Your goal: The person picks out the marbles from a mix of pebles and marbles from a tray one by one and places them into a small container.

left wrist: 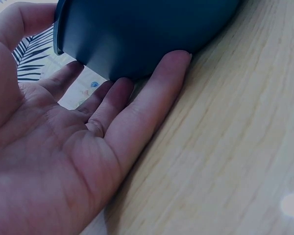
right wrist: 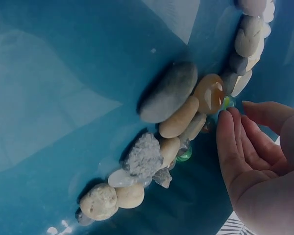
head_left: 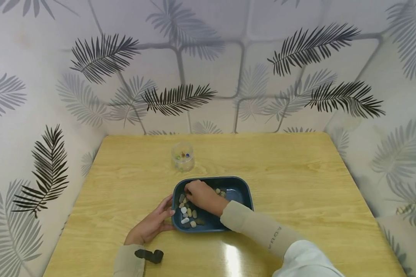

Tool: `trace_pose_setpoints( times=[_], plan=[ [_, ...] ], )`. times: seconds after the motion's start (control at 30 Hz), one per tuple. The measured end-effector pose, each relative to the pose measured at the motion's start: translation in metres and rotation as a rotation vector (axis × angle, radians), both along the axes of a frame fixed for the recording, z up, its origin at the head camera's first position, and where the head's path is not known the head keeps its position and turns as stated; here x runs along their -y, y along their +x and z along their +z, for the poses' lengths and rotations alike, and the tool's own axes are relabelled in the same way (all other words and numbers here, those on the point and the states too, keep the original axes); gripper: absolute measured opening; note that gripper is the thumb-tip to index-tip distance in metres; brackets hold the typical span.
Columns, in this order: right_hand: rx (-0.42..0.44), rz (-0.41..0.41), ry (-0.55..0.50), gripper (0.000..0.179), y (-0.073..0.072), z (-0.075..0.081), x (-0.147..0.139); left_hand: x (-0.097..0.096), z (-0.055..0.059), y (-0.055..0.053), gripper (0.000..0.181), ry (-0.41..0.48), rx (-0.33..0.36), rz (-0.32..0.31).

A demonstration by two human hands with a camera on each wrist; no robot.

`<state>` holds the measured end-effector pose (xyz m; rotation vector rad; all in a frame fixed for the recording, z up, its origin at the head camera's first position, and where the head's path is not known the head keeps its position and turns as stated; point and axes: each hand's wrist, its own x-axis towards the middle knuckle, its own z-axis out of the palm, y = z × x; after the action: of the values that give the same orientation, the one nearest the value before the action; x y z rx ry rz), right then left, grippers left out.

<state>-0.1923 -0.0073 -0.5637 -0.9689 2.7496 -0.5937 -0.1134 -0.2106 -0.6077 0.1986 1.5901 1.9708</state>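
Observation:
A dark blue rectangular tray point(head_left: 236, 201) holds a scatter of stones, mostly along its left side. My left hand point(head_left: 151, 224) holds the tray's left end, thumb on the rim and fingers against the outer wall point(left wrist: 122, 36). Inside the tray is my right hand point(head_left: 202, 195), fingers pointing down at the far left corner. In the right wrist view, its thumb and fingertips are a little apart, right beside a green glass marble point(right wrist: 228, 102). A second green marble point(right wrist: 184, 154) lies among the stones, near a large grey pebble point(right wrist: 169, 92) and an orange-brown stone point(right wrist: 209, 94).
Behind the tray, a clear round cup point(head_left: 183, 163) with several small coloured marbles stands on the wooden table point(head_left: 298, 173). Leaf-patterned covering point(head_left: 211, 69) rises at the table's back and sides.

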Motion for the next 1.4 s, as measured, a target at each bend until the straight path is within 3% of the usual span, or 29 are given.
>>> trace_pose_setpoints(
  times=[1.0, 1.4],
  plan=[
    [-0.045, -0.013, -0.029, 0.009, 0.0007, -0.0076, 0.0048, -0.0003, -0.0006, 0.0005, 0.060, -0.005, 0.019, 0.019],
    [0.006, -0.071, -0.036, 0.008, 0.0035, -0.0035, 0.0076, -0.0002, -0.0016, 0.0004, 0.062, -0.007, 0.007, 0.018]
  ],
)
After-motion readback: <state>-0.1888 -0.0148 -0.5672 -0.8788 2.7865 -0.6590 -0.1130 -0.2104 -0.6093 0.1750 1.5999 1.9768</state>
